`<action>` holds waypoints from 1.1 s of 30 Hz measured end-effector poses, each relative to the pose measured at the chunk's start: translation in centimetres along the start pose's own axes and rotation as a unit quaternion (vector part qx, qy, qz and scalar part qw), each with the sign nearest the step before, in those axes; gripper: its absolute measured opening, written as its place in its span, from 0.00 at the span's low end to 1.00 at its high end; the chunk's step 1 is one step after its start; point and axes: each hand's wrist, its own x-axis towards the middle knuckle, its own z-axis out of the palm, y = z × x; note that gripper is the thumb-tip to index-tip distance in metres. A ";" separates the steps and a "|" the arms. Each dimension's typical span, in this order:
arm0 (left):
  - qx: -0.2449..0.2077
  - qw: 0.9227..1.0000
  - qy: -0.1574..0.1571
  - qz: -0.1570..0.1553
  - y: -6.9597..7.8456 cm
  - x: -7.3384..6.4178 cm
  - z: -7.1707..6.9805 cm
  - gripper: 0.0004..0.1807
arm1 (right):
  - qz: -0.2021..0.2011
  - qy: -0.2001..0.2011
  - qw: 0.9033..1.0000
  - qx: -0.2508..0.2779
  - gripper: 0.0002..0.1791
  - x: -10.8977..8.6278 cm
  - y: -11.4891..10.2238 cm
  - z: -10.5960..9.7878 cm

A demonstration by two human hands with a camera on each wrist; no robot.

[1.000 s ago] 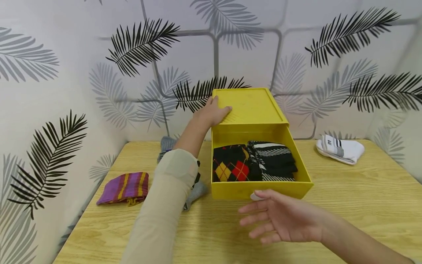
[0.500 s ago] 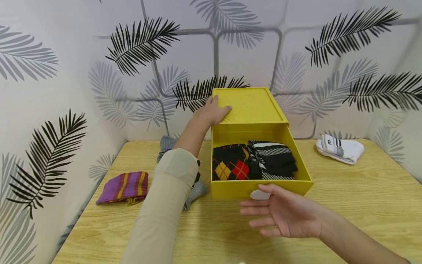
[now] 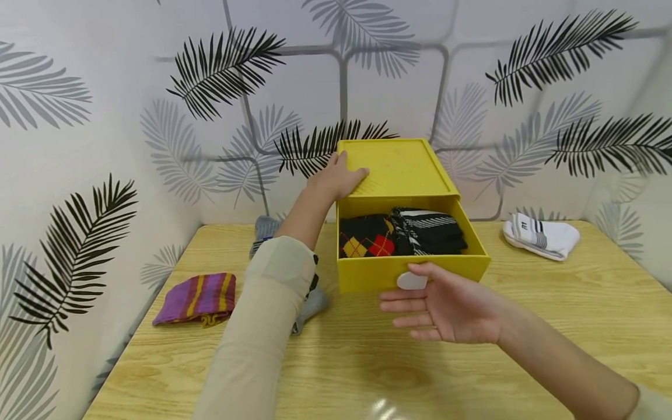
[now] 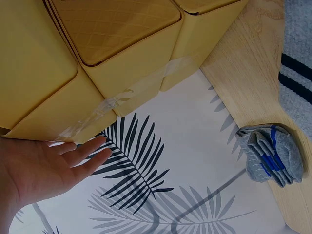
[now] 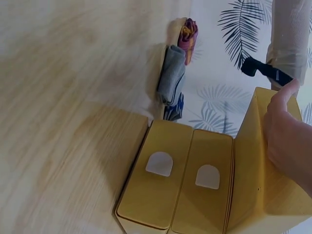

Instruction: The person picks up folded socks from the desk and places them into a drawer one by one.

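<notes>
A yellow drawer unit (image 3: 404, 166) stands at the back of the table, its top drawer (image 3: 373, 274) partly pulled out. Inside lie folded socks: an argyle pair (image 3: 367, 239) in black, red and yellow, beside a black-and-white patterned pair (image 3: 430, 230). My left hand (image 3: 336, 178) rests at the unit's upper left edge, fingers extended along its side in the left wrist view. Thumb at the top rim, my right hand (image 3: 454, 309) presses on the drawer front with fairly straight fingers, beside a white rounded opening. Below, two closed drawers (image 5: 161, 187) show in the right wrist view.
Purple-and-yellow striped socks (image 3: 199, 297) lie at the table's left. Grey socks (image 3: 312, 306) and a grey-blue pair (image 4: 273, 156) sit near my left forearm, partly hidden by it. White socks (image 3: 543, 236) lie at the back right, near the leaf-patterned wall (image 3: 388, 64).
The top drawer has slid back into the unit by a good part, with my right hand moving along at its front. My left hand stays at the unit's upper left edge.
</notes>
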 end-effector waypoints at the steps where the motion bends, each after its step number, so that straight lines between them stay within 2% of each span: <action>1: -0.001 1.000 0.000 0.000 0.0 0.0 0.0 0.41 | -0.001 0.004 1.000 -0.007 0.30 0.2 -0.2 -0.1; 11: 0.004 1.000 0.010 -0.001 0.0 0.1 0.0 0.41 | -0.010 0.070 0.996 -0.062 0.37 1.9 -2.3 -1.3; 18: 0.007 1.000 0.008 -0.001 0.0 0.1 0.1 0.41 | -0.021 0.084 0.993 -0.084 0.41 3.1 -3.6 -2.4; 24: 0.008 1.000 0.011 0.000 0.3 0.2 0.2 0.41 | -0.032 0.112 0.989 -0.087 0.42 3.8 -4.7 -3.3; 28: 0.012 0.999 0.029 -0.006 0.4 0.2 0.3 0.39 | -0.036 0.126 0.987 -0.089 0.42 4.3 -5.4 -3.9; 33: 0.024 0.997 0.068 -0.004 0.3 -0.1 0.3 0.35 | -0.043 0.131 0.987 -0.081 0.42 5.2 -6.0 -4.4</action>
